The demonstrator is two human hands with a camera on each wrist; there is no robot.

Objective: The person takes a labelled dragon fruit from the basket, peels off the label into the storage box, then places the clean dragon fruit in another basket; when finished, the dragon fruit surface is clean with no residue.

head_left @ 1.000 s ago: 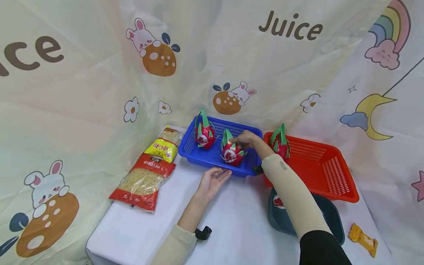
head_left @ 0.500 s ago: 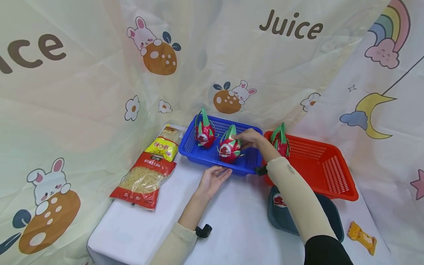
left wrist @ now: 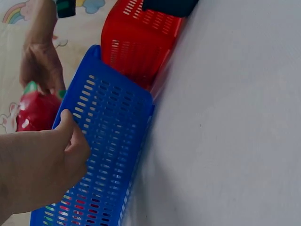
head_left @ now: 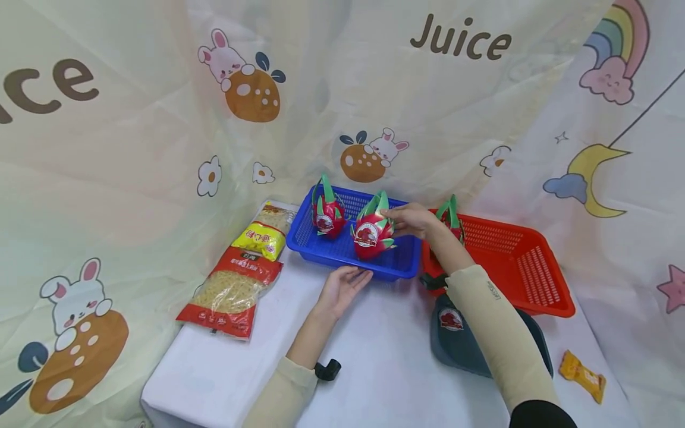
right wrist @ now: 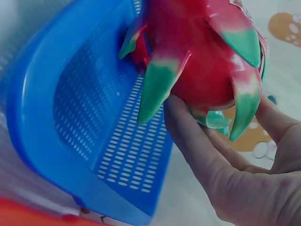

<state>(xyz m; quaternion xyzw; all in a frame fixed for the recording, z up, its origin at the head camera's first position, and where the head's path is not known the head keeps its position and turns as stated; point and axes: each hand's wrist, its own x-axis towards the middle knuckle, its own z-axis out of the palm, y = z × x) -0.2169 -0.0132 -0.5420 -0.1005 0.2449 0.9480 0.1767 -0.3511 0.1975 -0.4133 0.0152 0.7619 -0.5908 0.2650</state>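
Observation:
My right hand grips a red and green dragon fruit with a round label, raised over the right part of the blue basket. In the right wrist view, its fingers lie against the fruit and the thumb is on the other side. A second dragon fruit sits in the left part of the basket. My left hand touches the basket's front side, palm partly up, fingers loosely extended; in the left wrist view one fingertip reaches the rim.
To the right stands a red basket, with another dragon fruit at its left end. A dark green container lies partly under my right sleeve. Two food bags lie at the left, and an orange packet at the right.
My right hand has lifted the dragon fruit a little from the basket and tipped it more upright, its leaves now higher. The left hand stays at the basket's front.

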